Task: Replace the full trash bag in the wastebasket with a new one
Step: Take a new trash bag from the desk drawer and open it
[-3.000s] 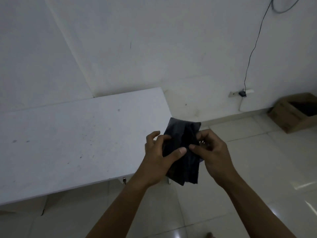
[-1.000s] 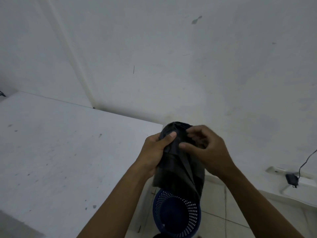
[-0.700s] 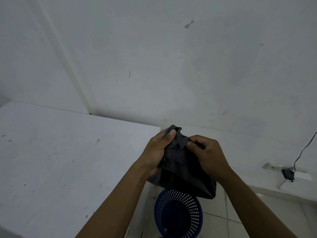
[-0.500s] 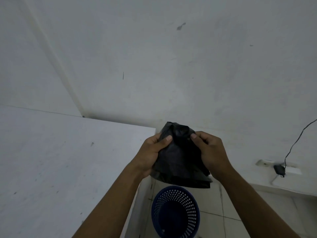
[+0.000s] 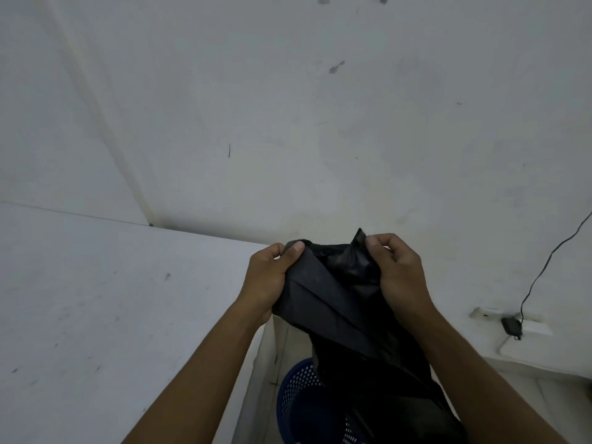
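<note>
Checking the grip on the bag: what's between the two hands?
Head view: only the top of the black trash bag stretches between left hand and right hand.

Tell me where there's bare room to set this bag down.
The table, from the wall to its edge beside your left hand, is bare apart from small marks. The floor below the charger looks free too. It's crowded over the basket, where the bag hangs from that hand and your right hand.
</note>
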